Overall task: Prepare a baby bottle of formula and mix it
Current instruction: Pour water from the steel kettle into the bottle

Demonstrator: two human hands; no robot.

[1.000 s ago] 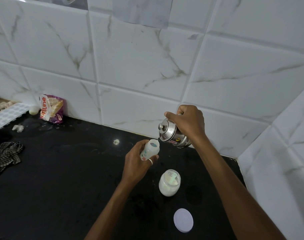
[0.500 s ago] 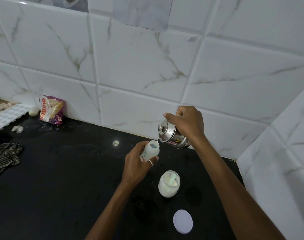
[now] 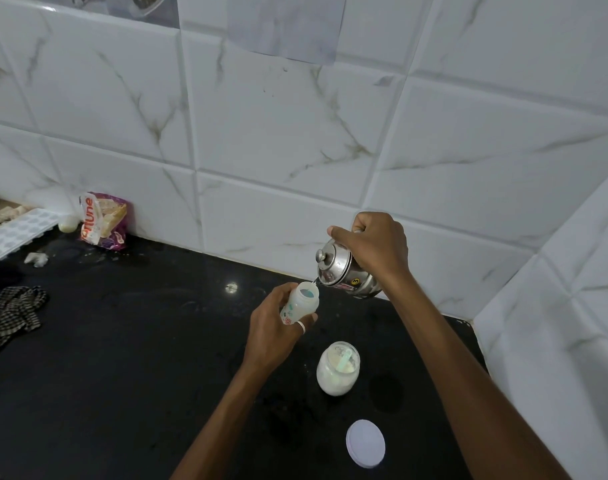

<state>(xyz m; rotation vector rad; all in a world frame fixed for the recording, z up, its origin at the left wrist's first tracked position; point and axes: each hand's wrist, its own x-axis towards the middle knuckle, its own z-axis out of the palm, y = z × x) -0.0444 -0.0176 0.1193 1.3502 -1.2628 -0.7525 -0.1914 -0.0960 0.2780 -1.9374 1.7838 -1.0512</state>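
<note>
- Left hand (image 3: pixel 278 327): fingers (image 3: pixel 307 319) curled round the lower body of the baby bottle (image 3: pixel 301 301), with the thumb on its far side. One finger wore a ring (image 3: pixel 302 328).
- Baby bottle: uncapped and held above the black worktop (image 3: pixel 122 341), its mouth tilted toward the right hand's fingers. A pale blue tint showed inside the mouth.
- Right hand (image 3: pixel 375 247): fingers (image 3: pixel 340 233) wrapped over the top of a steel kettle (image 3: pixel 337 271), hiding its handle.
- Steel kettle: tipped toward the left fingers, spout at the bottle's rim. Whether they touched could not be told.
- Formula jar (image 3: pixel 338 370): open and upright on the worktop, near the left fingers on the person's side. It held white powder and a pale scoop (image 3: pixel 344 362).
- Jar lid (image 3: pixel 365 443): flat on the worktop, nearer the person, well apart from all fingers.
- Far left of the left fingers: snack packet (image 3: pixel 103 221), ice tray (image 3: pixel 15 233), checked cloth (image 3: pixel 13 313).
- Against the frame a second earlier: both grips and the tilts of bottle and kettle were unchanged. Jar and lid had not moved.
</note>
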